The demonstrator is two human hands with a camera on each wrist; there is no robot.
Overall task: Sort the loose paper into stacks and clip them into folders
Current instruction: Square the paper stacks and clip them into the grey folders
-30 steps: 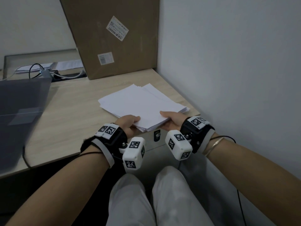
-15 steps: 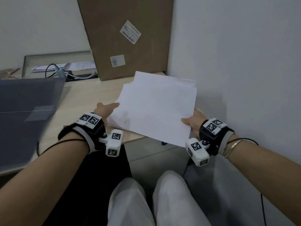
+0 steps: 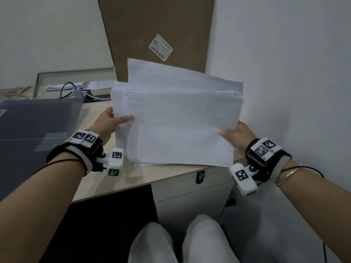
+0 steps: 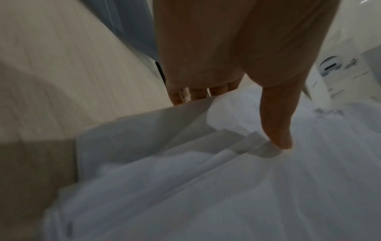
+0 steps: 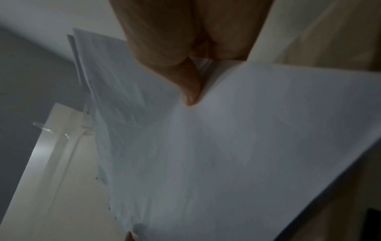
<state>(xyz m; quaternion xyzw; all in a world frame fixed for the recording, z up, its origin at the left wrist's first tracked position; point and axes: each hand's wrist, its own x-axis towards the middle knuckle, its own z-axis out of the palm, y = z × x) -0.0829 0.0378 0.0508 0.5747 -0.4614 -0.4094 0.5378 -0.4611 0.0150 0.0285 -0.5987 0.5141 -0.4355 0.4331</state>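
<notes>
— White walls meet in a corner behind the desk point(image 3: 57, 122), and a big cardboard box point(image 3: 152, 25) leans there. Do you see the person sitting in front?

— Yes, I see the knees in light trousers under the desk edge. What do the hands hold?

— Both hands hold one pile of paper point(image 3: 180, 130). It is lifted off the desk and tilted up toward the person, in front of the box.

— How does the left hand point(image 3: 108, 124) take it?

— It pinches the left edge. The thumb lies on the front sheet, and in the left wrist view the thumb tip presses on the sheets while the other fingers go behind them. The sheets there are not even; their edges stand like small steps.

— And the right hand point(image 3: 235, 137)?

— The same on the right edge, lower down. The thumb is on the front, the fingers are behind the pile, so I cannot see them well. The right wrist view shows the thumb pressed into the paper.

— What lies on the left side of the desk?

— One dark, half-clear folder point(image 3: 34, 126) lies flat there, well apart from the pile. Behind it I see some cables point(image 3: 76, 92) and a flat frame point(image 3: 72, 73) against the wall.

— And under the desk?

— One white drawer with a small lock point(image 3: 200, 176), just below the pile.
</notes>
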